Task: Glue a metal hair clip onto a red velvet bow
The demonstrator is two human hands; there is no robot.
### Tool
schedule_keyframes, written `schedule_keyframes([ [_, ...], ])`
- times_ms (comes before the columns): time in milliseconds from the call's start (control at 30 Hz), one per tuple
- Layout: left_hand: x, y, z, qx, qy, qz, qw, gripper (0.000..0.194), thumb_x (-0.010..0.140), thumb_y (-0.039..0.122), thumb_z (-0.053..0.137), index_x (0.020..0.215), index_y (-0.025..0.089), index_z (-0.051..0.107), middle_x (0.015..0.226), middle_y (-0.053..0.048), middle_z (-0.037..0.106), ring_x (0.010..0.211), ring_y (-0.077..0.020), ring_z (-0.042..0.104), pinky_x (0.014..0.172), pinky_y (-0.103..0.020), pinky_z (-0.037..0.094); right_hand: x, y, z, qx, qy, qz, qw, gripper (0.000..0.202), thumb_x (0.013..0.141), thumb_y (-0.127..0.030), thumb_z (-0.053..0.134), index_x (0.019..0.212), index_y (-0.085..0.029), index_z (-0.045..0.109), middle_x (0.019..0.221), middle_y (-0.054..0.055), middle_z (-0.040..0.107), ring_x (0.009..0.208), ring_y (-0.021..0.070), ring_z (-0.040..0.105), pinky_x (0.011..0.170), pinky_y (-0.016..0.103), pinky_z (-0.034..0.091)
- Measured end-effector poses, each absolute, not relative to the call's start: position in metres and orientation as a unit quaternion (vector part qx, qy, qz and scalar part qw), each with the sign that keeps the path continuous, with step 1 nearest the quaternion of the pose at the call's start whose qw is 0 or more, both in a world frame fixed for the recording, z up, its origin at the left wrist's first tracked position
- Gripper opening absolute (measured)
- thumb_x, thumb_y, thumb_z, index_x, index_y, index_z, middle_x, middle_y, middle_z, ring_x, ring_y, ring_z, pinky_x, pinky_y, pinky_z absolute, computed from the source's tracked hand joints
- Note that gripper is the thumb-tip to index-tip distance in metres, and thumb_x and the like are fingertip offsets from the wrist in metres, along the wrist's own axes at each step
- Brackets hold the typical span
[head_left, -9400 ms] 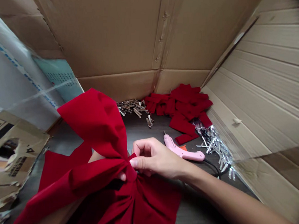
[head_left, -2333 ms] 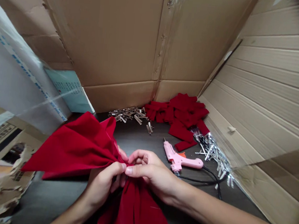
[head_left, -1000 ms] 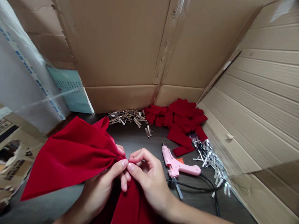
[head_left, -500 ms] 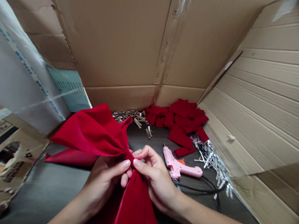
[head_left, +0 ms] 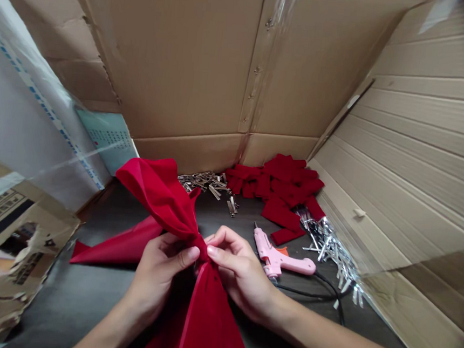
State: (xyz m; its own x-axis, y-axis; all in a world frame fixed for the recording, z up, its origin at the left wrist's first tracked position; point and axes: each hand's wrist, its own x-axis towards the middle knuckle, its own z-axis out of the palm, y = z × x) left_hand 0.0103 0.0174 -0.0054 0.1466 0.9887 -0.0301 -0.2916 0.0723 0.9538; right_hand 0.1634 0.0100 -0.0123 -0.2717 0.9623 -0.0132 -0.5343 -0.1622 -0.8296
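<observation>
A large red fabric bow (head_left: pixel 165 195) is gathered at its middle, with loops fanning up and left and a broad tail hanging toward me. My left hand (head_left: pixel 165 265) pinches the gathered centre from the left, thumb on top. From the right, my right hand (head_left: pixel 234 269) grips the same knot-like middle between thumb and fingers. The fingertips beneath the fabric are partly hidden. Just right of my right hand lies a pink glue gun (head_left: pixel 279 259), its nozzle pointing up and left.
Cut red fabric strips (head_left: pixel 288 179) are heaped at the back, beside a pile of metal hair clips (head_left: pixel 207 182). Silvery strips (head_left: pixel 338 259) lie along the right cardboard wall (head_left: pixel 420 158). A black cord (head_left: pixel 319 296) trails from the glue gun. A torn carton (head_left: pixel 18 247) stands left.
The bow's upper loop has swung upright and narrowed, moving right, while the lower left part stays spread low. Both hands keep hold of the centre and have barely shifted.
</observation>
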Motion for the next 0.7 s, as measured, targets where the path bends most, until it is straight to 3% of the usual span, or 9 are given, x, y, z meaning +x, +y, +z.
schedule_keyframes([
  [200,0.006,0.021,0.005,0.464,0.375,0.532,0.601,0.021,0.067,0.025,0.082,0.082,0.013,0.074,0.082,-0.006,0.072,0.08,-0.0162,0.064,0.081,-0.024,0.049,0.193,0.033,0.009,-0.353,-0.625,0.519,0.464,0.01,0.079,-0.025,0.063,0.084,-0.017,0.061,0.086,0.002,0.063,0.082,0.0158,0.059,0.074,0.029,0.047],
  [267,0.005,0.022,0.008,0.462,0.373,0.537,0.599,0.022,0.065,0.024,0.083,0.082,0.012,0.074,0.083,-0.006,0.072,0.081,-0.0168,0.064,0.083,-0.025,0.05,0.209,0.042,0.023,-0.373,-0.684,0.41,0.474,0.006,0.082,-0.022,0.059,0.081,-0.017,0.061,0.099,0.005,0.061,0.092,0.0172,0.058,0.081,0.031,0.047],
  [333,0.003,0.023,0.009,0.453,0.371,0.54,0.604,0.025,0.061,0.024,0.085,0.08,0.012,0.074,0.08,-0.007,0.072,0.079,-0.017,0.064,0.081,-0.026,0.051,0.227,0.05,0.036,-0.403,-0.745,0.28,0.451,0.005,0.083,-0.019,0.057,0.081,-0.017,0.061,0.097,0.005,0.062,0.093,0.0178,0.057,0.084,0.032,0.045],
  [433,0.001,0.025,0.01,0.431,0.372,0.551,0.61,0.031,0.055,0.023,0.089,0.079,0.011,0.073,0.079,-0.007,0.072,0.076,-0.0162,0.065,0.078,-0.025,0.053,0.255,0.053,0.047,-0.463,-0.814,0.193,0.293,0.009,0.086,-0.017,0.054,0.087,-0.017,0.062,0.088,0.004,0.064,0.083,0.017,0.058,0.076,0.03,0.044],
  [567,0.0,0.026,0.015,0.395,0.362,0.555,0.636,0.035,0.051,0.023,0.091,0.081,0.013,0.074,0.077,-0.005,0.072,0.071,-0.0149,0.066,0.068,-0.02,0.055,0.288,0.041,0.031,-0.503,-0.852,0.129,0.063,0.014,0.084,-0.013,0.054,0.093,-0.015,0.064,0.095,0.009,0.063,0.086,0.0195,0.059,0.074,0.028,0.043],
  [700,0.0,0.024,0.021,0.37,0.338,0.545,0.672,0.033,0.05,0.024,0.091,0.078,0.015,0.074,0.075,-0.003,0.071,0.068,-0.0154,0.067,0.064,-0.021,0.057,0.301,0.025,0.005,-0.547,-0.832,0.088,-0.032,0.018,0.079,-0.01,0.057,0.095,-0.012,0.064,0.099,0.012,0.062,0.09,0.0223,0.059,0.076,0.029,0.044],
])
